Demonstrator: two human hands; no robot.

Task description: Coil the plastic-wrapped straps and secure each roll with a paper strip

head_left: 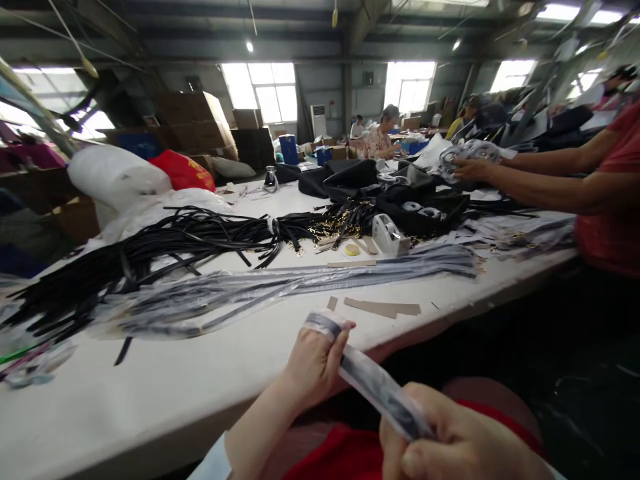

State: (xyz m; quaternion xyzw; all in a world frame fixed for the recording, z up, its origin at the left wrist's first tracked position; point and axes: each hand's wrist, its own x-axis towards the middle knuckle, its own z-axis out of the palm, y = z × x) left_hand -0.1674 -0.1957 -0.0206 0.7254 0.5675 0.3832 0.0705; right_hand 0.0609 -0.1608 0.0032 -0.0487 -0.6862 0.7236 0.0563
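Note:
Between my two hands runs a dark strap in a clear plastic sleeve (373, 380), slanting down to the right over the table's front edge. My left hand (317, 357) is closed round its upper end, which wraps over the fingers. Nearer to me, my right hand (440, 433) grips the lower part, thumb on top; its fingers are partly blurred. Just beyond my left hand, flat grey-brown card strips (383, 307) lie on the white table (210, 380). Behind them stretches a long bundle of plastic-sleeved grey straps (300, 283).
Black straps (165, 243) with gold clasps heap up behind the bundle. A white tape dispenser (389, 235) stands beside a yellow roll (352, 250). At right, a co-worker's hands (473, 168) hold bundled grey straps. A white plastic roll (117, 177) sits at far left.

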